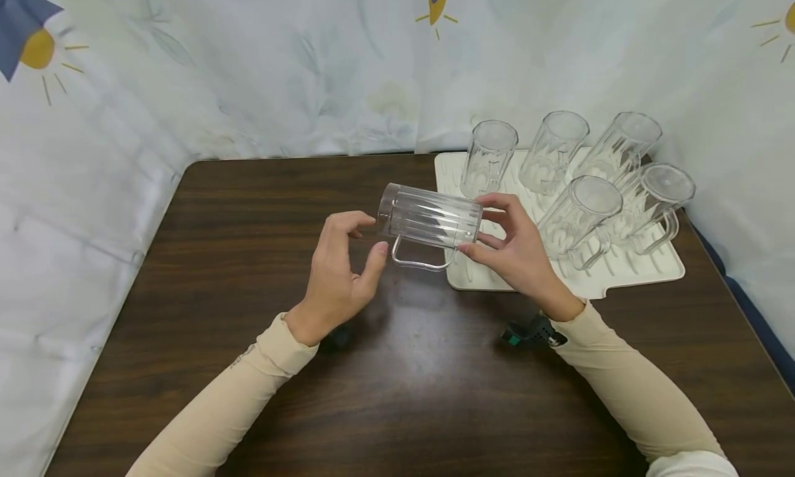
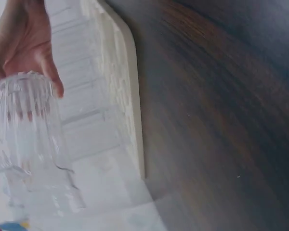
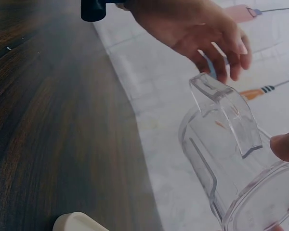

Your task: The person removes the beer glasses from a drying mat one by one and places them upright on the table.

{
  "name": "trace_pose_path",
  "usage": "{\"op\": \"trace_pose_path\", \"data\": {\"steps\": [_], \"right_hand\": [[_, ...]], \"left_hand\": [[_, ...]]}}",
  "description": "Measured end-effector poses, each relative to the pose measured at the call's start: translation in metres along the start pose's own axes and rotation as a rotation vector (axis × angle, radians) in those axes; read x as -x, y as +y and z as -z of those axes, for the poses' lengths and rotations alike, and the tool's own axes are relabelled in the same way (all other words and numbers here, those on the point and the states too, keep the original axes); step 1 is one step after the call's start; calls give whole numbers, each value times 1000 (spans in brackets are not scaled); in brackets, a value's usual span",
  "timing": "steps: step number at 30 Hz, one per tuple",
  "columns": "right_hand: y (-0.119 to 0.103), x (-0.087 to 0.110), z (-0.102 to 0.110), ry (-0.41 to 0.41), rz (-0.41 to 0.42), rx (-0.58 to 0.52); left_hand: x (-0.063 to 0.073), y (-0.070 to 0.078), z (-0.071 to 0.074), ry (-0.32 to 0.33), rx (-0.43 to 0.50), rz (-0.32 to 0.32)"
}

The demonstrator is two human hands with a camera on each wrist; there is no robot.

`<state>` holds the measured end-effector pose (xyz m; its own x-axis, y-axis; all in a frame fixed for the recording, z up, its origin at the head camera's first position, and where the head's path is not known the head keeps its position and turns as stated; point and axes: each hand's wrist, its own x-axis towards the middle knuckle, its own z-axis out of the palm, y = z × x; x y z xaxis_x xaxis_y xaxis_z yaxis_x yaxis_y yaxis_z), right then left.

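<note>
Beige sleeves lead to right fingers gripping a clear mug, left fingers parted just beside it.

Cream and black

The person's left sleeve is cream, long and creased, its cuff bunched, with small dark marks on the forearm. The right sleeve is cream too, meeting white cloth higher up. A black device with a green patch and perforated strap sits at the right wrist; a dark rounded device shows at the left. The hands are bare
</note>
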<state>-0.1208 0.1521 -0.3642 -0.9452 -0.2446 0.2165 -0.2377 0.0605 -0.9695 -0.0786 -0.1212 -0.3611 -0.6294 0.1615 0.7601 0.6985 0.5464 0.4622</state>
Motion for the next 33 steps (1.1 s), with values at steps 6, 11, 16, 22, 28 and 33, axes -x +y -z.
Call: {"op": "trace_pose_path", "data": {"steps": [6,11,16,22,28,33], "right_hand": [[-6,-3,0,41,11,5],[-9,-7,1,54,27,-36],[-12,-7,2,60,30,-43],[-12,-8,0,74,40,-55],[-9,-9,-1,80,44,-65],[-6,-9,-3,87,42,-78]], "left_hand": [[9,-12,1,113,131,160],[18,-15,0,105,290,311],[27,-15,-4,74,532,432],[32,-13,-12,71,792,568],[37,-7,-19,27,1094,739],[38,-3,-24,-25,1245,800]]}}
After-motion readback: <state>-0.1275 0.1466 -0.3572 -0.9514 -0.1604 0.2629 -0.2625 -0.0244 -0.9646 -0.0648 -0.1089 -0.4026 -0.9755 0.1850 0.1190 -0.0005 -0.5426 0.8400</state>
